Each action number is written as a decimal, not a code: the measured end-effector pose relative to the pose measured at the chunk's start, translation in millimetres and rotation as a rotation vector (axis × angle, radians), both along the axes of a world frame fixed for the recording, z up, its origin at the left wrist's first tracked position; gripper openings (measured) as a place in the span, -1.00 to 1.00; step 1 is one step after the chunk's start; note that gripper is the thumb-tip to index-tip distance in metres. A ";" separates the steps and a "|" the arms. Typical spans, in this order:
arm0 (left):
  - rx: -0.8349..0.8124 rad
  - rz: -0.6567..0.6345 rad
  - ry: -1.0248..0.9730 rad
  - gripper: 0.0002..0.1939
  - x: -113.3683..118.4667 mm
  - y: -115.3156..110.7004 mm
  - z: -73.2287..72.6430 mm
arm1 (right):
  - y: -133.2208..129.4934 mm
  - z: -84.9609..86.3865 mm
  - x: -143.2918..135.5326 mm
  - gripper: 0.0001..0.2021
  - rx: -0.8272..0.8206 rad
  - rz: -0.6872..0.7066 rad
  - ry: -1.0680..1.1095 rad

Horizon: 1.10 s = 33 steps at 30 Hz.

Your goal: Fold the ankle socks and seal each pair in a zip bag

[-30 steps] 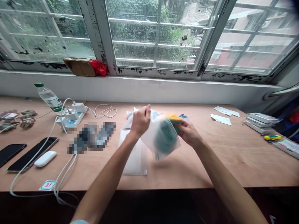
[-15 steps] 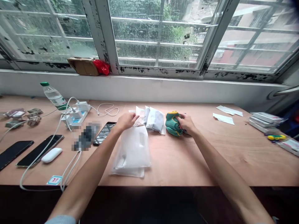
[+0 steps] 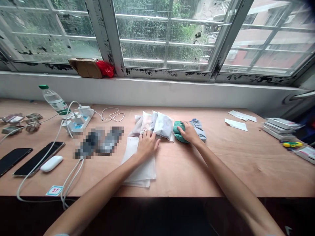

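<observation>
My left hand (image 3: 148,144) lies over the frosted plastic bags (image 3: 140,175), open, its fingertips at the lower edge of several filled, upright-leaning packets (image 3: 163,126). The contents look like folded cloth, blurred through the plastic. Just right of these packets, my right hand (image 3: 190,131) grips a green folded cloth bundle (image 3: 181,137) from above, thumb and fingers pressed onto it. A grey-blue folded cloth piece (image 3: 201,132) sits against its right side, partly behind my hand.
To the left are phones (image 3: 39,159), a white earbud case (image 3: 51,163), cables, a power strip (image 3: 85,123) and a water bottle (image 3: 55,101). Paper slips (image 3: 236,124), stacked cases (image 3: 280,127) and a yellow tool (image 3: 292,144) lie right. A cardboard box (image 3: 87,68) rests on the sill.
My left hand has come right and down from the packets' left end and opened over the bags. The green bundle now sits lower under my right hand, and the grey-blue piece shows beside it.
</observation>
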<state>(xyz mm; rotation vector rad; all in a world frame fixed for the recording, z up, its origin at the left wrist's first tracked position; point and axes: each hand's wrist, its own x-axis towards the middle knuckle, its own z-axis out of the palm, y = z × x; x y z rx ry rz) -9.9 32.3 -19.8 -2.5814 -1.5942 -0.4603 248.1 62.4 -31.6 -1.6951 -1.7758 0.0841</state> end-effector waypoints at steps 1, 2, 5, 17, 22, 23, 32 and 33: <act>0.006 0.034 -0.043 -0.60 2.4 4.7 6.5 | 3.5 -1.2 0.0 -0.55 0.013 0.003 0.022; -0.003 0.077 -0.092 -0.58 5.0 8.9 13.7 | 5.6 -1.4 -0.7 -0.56 0.028 -0.024 0.048; -0.068 0.193 -0.214 -0.51 10.3 20.0 34.3 | 0.6 0.5 -5.7 -0.47 0.054 -0.225 0.136; -0.218 0.248 -0.129 -0.43 34.1 57.8 45.9 | -9.8 5.7 -1.6 -0.38 -0.004 -0.105 0.439; -0.234 0.239 -0.085 -0.49 41.8 58.5 39.8 | -1.7 6.8 -0.1 -0.32 0.064 0.043 0.690; -0.262 0.228 -0.085 -0.51 41.9 59.9 37.9 | -4.4 5.5 1.0 -0.31 -0.003 0.036 0.684; -0.255 0.046 -0.364 -0.71 37.8 76.8 39.5 | -47.8 13.0 -22.1 -0.56 0.029 -0.021 -0.237; -0.210 0.028 -0.451 -0.72 36.6 76.7 43.6 | -49.8 11.5 -26.0 -0.60 0.003 0.071 -0.300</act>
